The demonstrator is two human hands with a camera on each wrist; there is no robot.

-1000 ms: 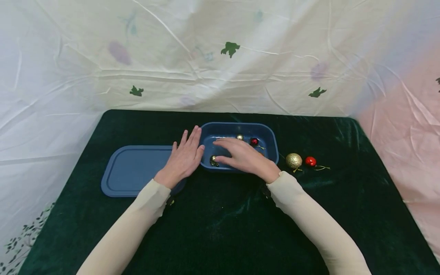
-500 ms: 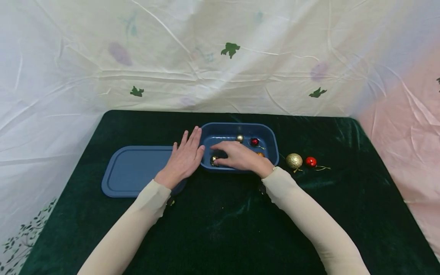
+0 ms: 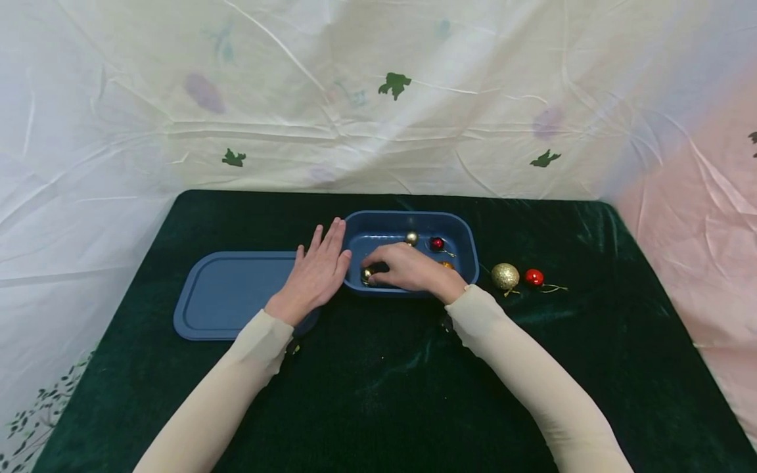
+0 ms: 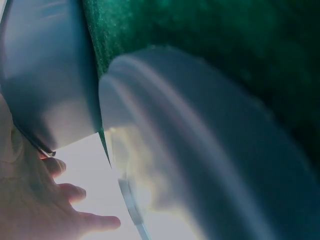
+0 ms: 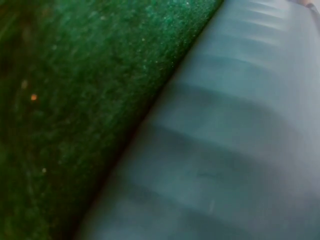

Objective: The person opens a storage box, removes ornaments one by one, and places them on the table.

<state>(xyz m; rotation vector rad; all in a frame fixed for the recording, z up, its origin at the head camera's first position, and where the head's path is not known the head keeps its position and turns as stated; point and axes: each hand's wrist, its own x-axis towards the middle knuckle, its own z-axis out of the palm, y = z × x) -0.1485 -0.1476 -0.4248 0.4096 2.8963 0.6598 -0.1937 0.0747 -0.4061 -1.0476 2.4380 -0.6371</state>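
Observation:
In the head view, a blue rectangular box (image 3: 408, 215) holds several small Christmas baubles. My right hand (image 3: 408, 268) reaches over its front rim, with thumb and fingers curled round a shiny gold bauble (image 3: 367, 275) in the front left corner. Straight-fingered, my left hand (image 3: 315, 272) rests along the box's left end, above the blue lid (image 3: 236, 295). Behind the right hand lie another gold bauble (image 3: 411, 238) and a dark red bauble (image 3: 436, 244); an orange-gold bauble (image 3: 447, 265) shows partly beside the wrist. The right wrist view shows only the box's outer wall (image 5: 215, 140) and cloth.
Right of the box, a large glittery gold bauble (image 3: 505, 276) and a red bauble (image 3: 534, 277) with a gold string lie on the dark green velvet cloth (image 3: 384, 394). The lid lies flat left of the box. White patterned fabric (image 3: 473, 98) hangs behind the table.
My right hand has moved slightly left and down inside the box, and its fingers have closed round the gold bauble. The orange-gold bauble has come into view. My left hand stays still.

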